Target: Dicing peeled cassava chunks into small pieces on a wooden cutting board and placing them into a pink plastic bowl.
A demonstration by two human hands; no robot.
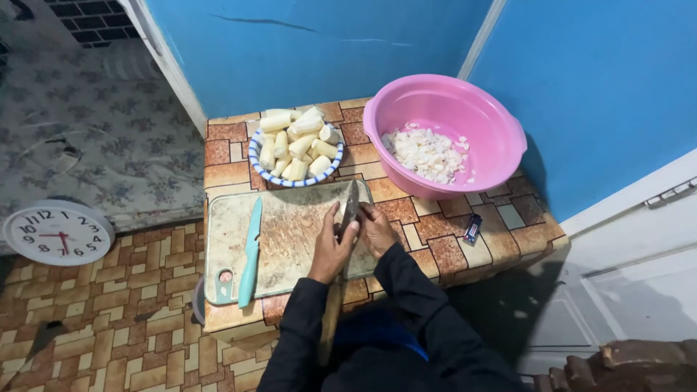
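A: Hands?
B: Left hand [328, 250] and right hand [377, 229], both closed on a large knife [350, 207] upright over the cutting board [290, 232], near edge of desk [435, 239].
A: Nearby?
B: Teal knife [250, 250] left on board; blue-rimmed bowl [255, 156] of peeled pieces far; pink basin [494, 123] right.

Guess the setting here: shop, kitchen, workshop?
Likely a home kitchen corner, food prep on a low table: cutting board with teal knife, bowl of peeled pale root pieces, pink basin of chopped bits.
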